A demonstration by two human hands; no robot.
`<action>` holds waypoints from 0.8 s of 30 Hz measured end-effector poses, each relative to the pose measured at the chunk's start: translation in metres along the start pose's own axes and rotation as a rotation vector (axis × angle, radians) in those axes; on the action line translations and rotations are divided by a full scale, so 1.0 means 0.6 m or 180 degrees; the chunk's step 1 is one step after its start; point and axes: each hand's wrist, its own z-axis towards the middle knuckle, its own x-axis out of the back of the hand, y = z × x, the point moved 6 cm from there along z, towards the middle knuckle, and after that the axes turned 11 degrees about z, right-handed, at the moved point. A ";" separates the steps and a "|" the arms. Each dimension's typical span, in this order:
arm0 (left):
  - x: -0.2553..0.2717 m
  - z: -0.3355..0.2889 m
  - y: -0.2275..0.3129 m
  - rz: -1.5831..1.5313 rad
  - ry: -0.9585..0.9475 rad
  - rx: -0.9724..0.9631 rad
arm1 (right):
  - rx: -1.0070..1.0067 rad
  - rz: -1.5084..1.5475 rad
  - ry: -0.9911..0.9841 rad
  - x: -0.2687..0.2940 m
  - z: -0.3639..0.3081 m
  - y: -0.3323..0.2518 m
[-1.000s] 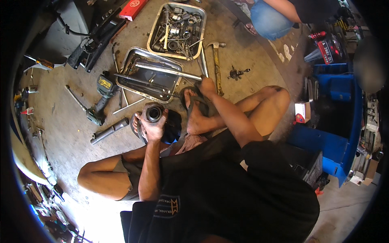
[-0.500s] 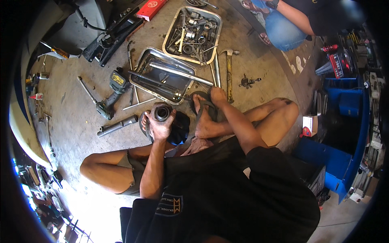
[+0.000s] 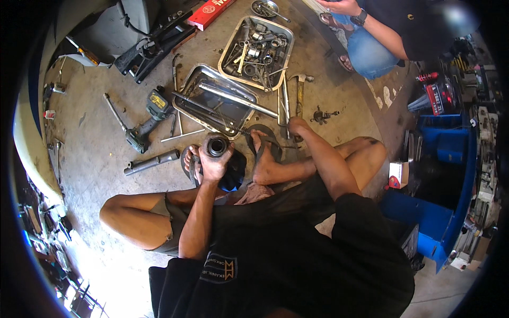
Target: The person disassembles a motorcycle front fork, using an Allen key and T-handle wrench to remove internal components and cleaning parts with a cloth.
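My left hand [image 3: 213, 168] is wrapped round a dark fork tube [image 3: 217, 147], held upright so its round open end faces up. The rest of that tube is hidden below my hand. My right hand [image 3: 298, 126] is closed low over the floor at the lower end of a hammer [image 3: 300, 98]. What its fingers hold, if anything, is hidden. Left of it, a shiny chrome tube [image 3: 238, 99] lies across a metal tray [image 3: 186, 79], with long coil springs [image 3: 209, 111] beside it.
A second tray [image 3: 225, 55] of sockets and wrenches overlaps the first. A cordless impact wrench [image 3: 151, 119] and a grey tube [image 3: 151, 163] lie at left. Another person's hand [image 3: 342, 6] is at the top right. A blue cabinet [image 3: 424, 212] stands at right.
My right hand has moved right, from the end of the chrome tube to the hammer's handle. My left hand keeps its grip on the fork tube. The view has shifted slightly.
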 end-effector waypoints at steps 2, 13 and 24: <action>-0.019 0.005 0.004 -0.0065 -0.0075 -0.0103 | -0.0457 0.0329 0.0266 0.012 -0.007 0.067; 0.016 0.007 -0.005 -0.0128 0.0115 -0.0107 | 0.1163 0.1346 0.0724 0.322 -0.337 -0.149; 0.037 0.005 -0.016 -0.0258 0.0107 -0.0159 | 0.2814 0.3864 0.1149 0.481 -0.622 -0.219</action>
